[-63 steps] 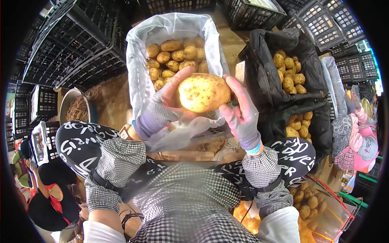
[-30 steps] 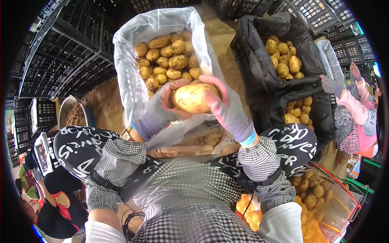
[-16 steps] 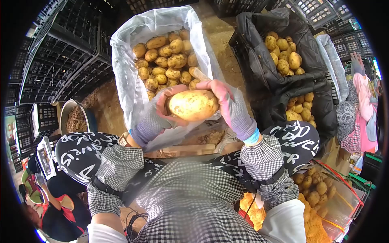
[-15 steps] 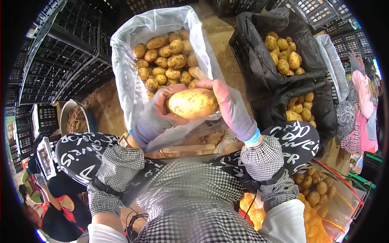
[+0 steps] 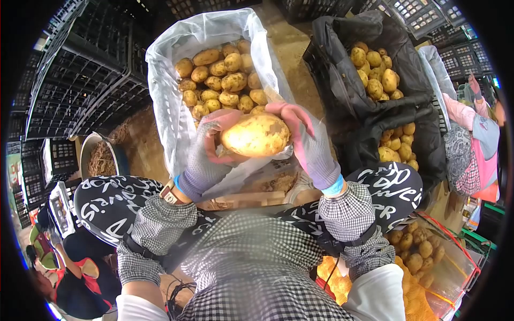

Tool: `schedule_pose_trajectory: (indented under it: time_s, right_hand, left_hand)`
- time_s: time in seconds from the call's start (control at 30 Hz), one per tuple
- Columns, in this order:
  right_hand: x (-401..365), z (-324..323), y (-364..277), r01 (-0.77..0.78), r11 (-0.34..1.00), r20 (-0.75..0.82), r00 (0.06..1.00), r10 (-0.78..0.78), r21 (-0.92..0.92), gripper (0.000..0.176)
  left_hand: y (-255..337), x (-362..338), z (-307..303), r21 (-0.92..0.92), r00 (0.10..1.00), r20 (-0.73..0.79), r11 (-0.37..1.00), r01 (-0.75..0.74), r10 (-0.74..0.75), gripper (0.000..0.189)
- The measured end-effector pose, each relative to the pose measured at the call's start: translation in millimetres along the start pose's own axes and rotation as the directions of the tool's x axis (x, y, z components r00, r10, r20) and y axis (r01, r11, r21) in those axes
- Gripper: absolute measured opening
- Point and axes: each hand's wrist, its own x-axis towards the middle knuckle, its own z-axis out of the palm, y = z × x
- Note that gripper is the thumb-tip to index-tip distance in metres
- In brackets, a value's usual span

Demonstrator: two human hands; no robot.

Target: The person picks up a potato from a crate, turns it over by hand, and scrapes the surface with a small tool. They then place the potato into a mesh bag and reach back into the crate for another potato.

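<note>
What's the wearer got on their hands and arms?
Left hand and right hand: grey knit gloves with purplish cuffs. Light blue bands show at both wrists, plus a square-faced watch on the left one. Black-and-white checked oversleeves, each crossed by a dark strap. White sleeves above.

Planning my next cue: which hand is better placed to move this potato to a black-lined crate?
Likely the right hand, holding the potato on the side facing the black-lined crates; the left hand is farther.
</note>
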Motion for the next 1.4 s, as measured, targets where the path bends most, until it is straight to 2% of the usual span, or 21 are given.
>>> schedule_pose_trajectory:
  time_s: [0.07, 0.2, 0.33, 0.43, 0.47, 0.5, 0.57, 0.67, 0.73, 0.83, 0.87, 0.93, 0.97, 1.03, 1.07, 1.13, 1.2, 1.23, 1.3, 1.33, 1.4]
  right_hand:
    - [-3, 5, -1, -0.016, 1.0, 0.036, 0.999, 0.015, 0.016, 0.048]
    - [-9, 20, -16, -0.089, 0.996, 0.072, 0.993, 0.09, -0.019, 0.06]
    - [-2, 17, -34, -0.061, 0.995, 0.078, 0.995, 0.067, -0.077, 0.079]
    - [2, 11, -42, -0.037, 0.998, 0.096, 0.995, 0.041, -0.042, 0.084]
    - [-1, 14, -38, -0.031, 0.999, 0.075, 0.997, 0.029, 0.022, 0.082]
    - [-3, 16, -36, -0.091, 0.993, 0.103, 0.991, 0.083, 0.077, 0.079]
    - [-4, 21, -32, -0.215, 0.96, 0.164, 0.969, 0.186, 0.179, 0.073]
    - [-8, 29, -27, -0.234, 0.934, 0.119, 0.971, 0.209, 0.27, 0.071]
    - [-14, 16, 24, -0.27, 0.836, 0.136, 0.963, 0.234, 0.477, 0.064]
    - [-2, 7, -13, -0.385, 0.547, 0.152, 0.894, 0.422, 0.744, 0.052]
    - [2, 0, -18, -0.297, 0.56, 0.063, 0.915, 0.399, 0.774, 0.052]
    - [2, -19, -31, -0.1, 0.548, -0.083, 0.951, 0.298, 0.83, 0.052]
    - [-1, -31, -42, 0.006, 0.521, -0.143, 0.964, 0.223, 0.854, 0.052]
    - [-12, -59, -57, 0.2, 0.538, -0.326, 0.933, 0.149, 0.819, 0.052]
    - [-20, -74, -65, 0.281, 0.541, -0.412, 0.901, 0.134, 0.793, 0.052]
    - [-37, -105, -77, 0.335, 0.516, -0.456, 0.881, 0.125, 0.789, 0.053]
    - [-53, -127, -80, 0.419, 0.585, -0.592, 0.795, 0.133, 0.694, 0.056]
    - [-69, -147, -74, 0.305, 0.43, -0.385, 0.917, 0.11, 0.85, 0.06]
    - [-76, -147, -69, 0.222, 0.394, -0.253, 0.967, 0.027, 0.892, 0.064]
    - [-77, -147, -66, 0.269, 0.405, -0.32, 0.945, 0.064, 0.874, 0.066]
    - [-70, -143, -63, 0.259, 0.387, -0.313, 0.946, 0.083, 0.885, 0.067]
  left_hand:
    - [-2, 2, 3, -0.007, 0.982, -0.111, 0.988, -0.154, 0.152, 0.086]
    - [34, 15, 0, 0.482, 0.956, -0.044, 0.845, -0.233, 0.289, 0.09]
    - [27, 15, -3, 0.409, 0.945, -0.047, 0.869, -0.278, 0.325, 0.079]
    - [24, 14, 0, 0.387, 0.936, -0.118, 0.884, -0.263, 0.331, 0.077]
    - [19, 12, 1, 0.329, 0.955, -0.13, 0.92, -0.21, 0.265, 0.077]
    - [16, 10, 2, 0.271, 0.971, -0.136, 0.95, -0.155, 0.198, 0.077]
    - [16, 11, -1, 0.289, 0.971, -0.118, 0.942, -0.169, 0.21, 0.077]
    - [21, 19, -6, 0.427, 0.91, -0.033, 0.829, -0.361, 0.413, 0.081]
    - [17, 25, -4, 0.421, 0.859, 0.023, 0.774, -0.473, 0.512, 0.088]
    - [-1, 38, 4, 0.073, 0.945, -0.229, 0.973, -0.221, 0.232, 0.088]
    - [-20, 47, 0, 0.053, 0.965, -0.244, 0.995, -0.085, 0.095, 0.081]
    - [-72, 56, -15, 0.411, 0.981, -0.124, 0.893, 0.186, -0.147, 0.059]
    - [-97, 49, -9, 0.462, 0.945, -0.042, 0.832, 0.307, -0.325, 0.057]
    - [-101, 32, 11, 0.704, 0.814, 0.099, 0.619, 0.349, -0.572, 0.057]
    - [-92, 21, 27, 0.848, 0.743, 0.143, 0.468, 0.249, -0.654, 0.058]
    - [-107, 4, 45, 0.727, 0.678, 0.314, 0.628, 0.278, -0.664, 0.056]
    - [-139, -12, 62, 0.574, 0.61, 0.479, 0.751, 0.326, -0.631, 0.055]
    - [-155, -17, 68, 0.491, 0.577, 0.555, 0.796, 0.355, -0.599, 0.054]
    - [-159, -17, 74, 0.314, 0.518, 0.69, 0.854, 0.415, -0.506, 0.053]
    - [-151, -16, 79, 0.259, 0.584, 0.633, 0.85, 0.458, -0.508, 0.047]
    - [-128, -3, 79, 0.362, 0.656, 0.465, 0.804, 0.471, -0.594, 0.043]
